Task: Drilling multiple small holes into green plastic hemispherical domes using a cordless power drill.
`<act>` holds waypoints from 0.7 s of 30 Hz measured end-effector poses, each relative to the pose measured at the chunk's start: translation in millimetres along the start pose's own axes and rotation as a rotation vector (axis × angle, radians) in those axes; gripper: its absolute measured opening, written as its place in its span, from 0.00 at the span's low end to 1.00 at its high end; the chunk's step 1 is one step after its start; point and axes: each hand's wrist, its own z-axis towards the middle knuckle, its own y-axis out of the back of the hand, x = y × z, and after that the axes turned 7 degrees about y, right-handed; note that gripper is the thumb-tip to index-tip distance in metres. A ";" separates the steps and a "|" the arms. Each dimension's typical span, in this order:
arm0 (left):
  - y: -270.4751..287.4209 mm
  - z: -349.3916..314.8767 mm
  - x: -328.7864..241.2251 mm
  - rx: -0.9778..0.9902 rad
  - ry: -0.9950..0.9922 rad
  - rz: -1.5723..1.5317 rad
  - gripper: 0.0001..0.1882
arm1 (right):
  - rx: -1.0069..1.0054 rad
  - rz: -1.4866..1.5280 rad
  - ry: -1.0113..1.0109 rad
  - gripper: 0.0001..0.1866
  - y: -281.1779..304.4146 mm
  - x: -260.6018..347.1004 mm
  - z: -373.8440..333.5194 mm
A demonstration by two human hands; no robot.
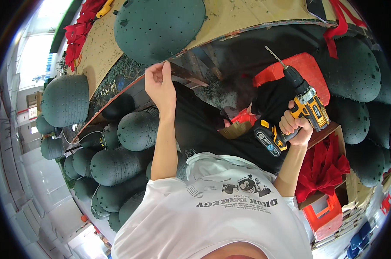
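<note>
My right hand (298,127) is wrapped round the grip of a yellow and black cordless drill (313,108). The drill is raised over my lap, its long bit pointing up and to the left, touching nothing. A dark green dome-shaped shell (161,29), dotted with small holes, rests on the table (230,16) close to its near edge. My left hand (161,84) is just below the dome's near rim, fingers curled and pressed together. Whether they hold anything small, or touch the rim, I cannot make out.
Nested stacks of green domes (137,129) crowd the left; more domes (350,71) stand at the right. A red plastic stool (314,71) is beyond the drill. Red fabric (322,166) fills a box by my right elbow. A phone (316,8) lies on the table.
</note>
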 end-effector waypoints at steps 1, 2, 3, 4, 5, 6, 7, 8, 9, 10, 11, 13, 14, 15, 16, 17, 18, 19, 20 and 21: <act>-5.8 8.0 -1.5 -0.001 -0.006 0.001 0.12 | -0.005 0.013 0.007 0.25 0.4 0.0 -0.5; -10.3 16.5 -3.7 -0.046 -0.092 0.191 0.13 | -0.008 0.027 0.013 0.25 0.3 -0.6 -0.1; -14.0 23.2 -5.8 -0.092 -0.176 0.381 0.15 | -0.018 0.029 0.017 0.25 -0.2 -1.8 -0.6; -16.1 27.3 -4.7 -0.096 -0.183 0.382 0.15 | -0.011 0.032 0.019 0.25 -0.1 -2.7 -2.1; -18.8 29.6 -0.3 -0.134 -0.228 0.436 0.15 | -0.017 0.028 0.029 0.25 0.2 -2.9 -4.5; -20.8 31.9 4.2 -0.173 -0.272 0.489 0.15 | -0.023 0.024 0.038 0.25 0.2 -3.0 -6.1; -21.9 35.1 8.7 -0.198 -0.272 0.453 0.12 | -0.034 0.023 0.037 0.25 0.0 -2.5 -6.4; -23.0 34.5 8.9 -0.196 -0.272 0.451 0.12 | -0.035 0.021 0.040 0.25 0.8 -1.4 -7.9; -23.0 33.6 9.3 -0.189 -0.291 0.460 0.11 | -0.030 0.018 0.046 0.25 1.7 -0.8 -9.1; -22.3 32.5 10.0 -0.183 -0.308 0.469 0.10 | -0.026 0.015 0.051 0.25 2.3 -0.6 -9.7; -21.3 31.6 8.8 -0.184 -0.306 0.467 0.10 | -0.025 0.013 0.050 0.25 2.5 -0.1 -9.7; -17.7 29.9 6.8 -0.101 -0.184 0.318 0.08 | 0.003 0.034 0.049 0.25 2.9 0.3 -8.8; -17.0 26.2 2.6 -0.101 -0.180 0.315 0.08 | 0.002 0.030 0.049 0.25 3.2 0.8 -9.1; -14.8 20.2 -1.4 -0.042 -0.188 0.266 0.08 | 0.002 0.030 0.049 0.24 3.7 1.0 -9.5; -12.6 13.2 -5.6 0.018 -0.195 0.216 0.07 | 0.001 0.029 0.049 0.24 4.0 1.3 -9.9; -10.9 3.1 -10.4 0.153 -0.248 0.240 0.05 | 0.003 0.025 0.045 0.24 3.8 1.1 -9.4; -7.9 -1.3 -10.9 0.362 -0.227 0.265 0.06 | 0.005 0.024 0.040 0.25 3.5 1.0 -8.7; -6.6 -2.8 -8.6 0.552 -0.154 0.326 0.09 | 0.008 0.023 0.036 0.25 2.9 1.2 -8.5; -4.4 -4.3 -4.3 0.740 -0.080 0.387 0.13 | 0.011 0.020 0.033 0.25 1.8 1.0 -8.2; -2.2 -9.2 3.0 0.759 -0.125 0.457 0.21 | 0.003 0.016 0.030 0.25 0.7 1.1 -7.9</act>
